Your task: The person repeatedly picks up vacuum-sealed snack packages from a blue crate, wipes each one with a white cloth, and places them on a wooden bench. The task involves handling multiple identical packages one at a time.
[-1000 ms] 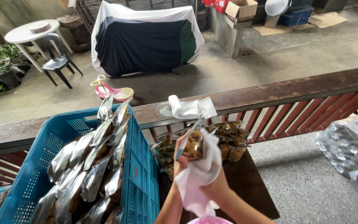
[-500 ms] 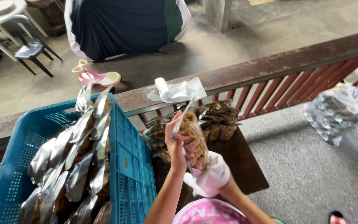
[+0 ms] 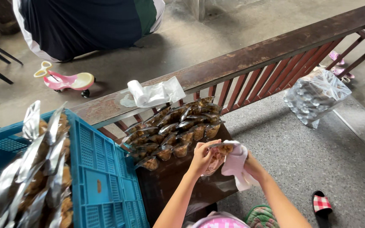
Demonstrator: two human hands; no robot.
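My left hand (image 3: 202,158) grips a small clear food container (image 3: 217,155) with brown food in it, low over a dark wooden table (image 3: 178,181). Against the container's right side my right hand (image 3: 250,165) presses a white cloth (image 3: 235,164). Just beyond, several rows of the same filled containers (image 3: 172,131) stand on the table. At the left, a blue plastic crate (image 3: 96,177) holds several silvery bags of brown food (image 3: 34,169).
A brown wooden railing (image 3: 250,55) runs behind the table, with a roll of clear plastic bags (image 3: 151,93) on its top. A large clear bag of containers (image 3: 317,95) lies on the floor at right. A pink toy ride-on (image 3: 64,80) and a covered dark bundle (image 3: 89,23) are beyond.
Both hands have come down with the container and cloth from in front of the railing to just above the table. The view has tilted down and nearer.
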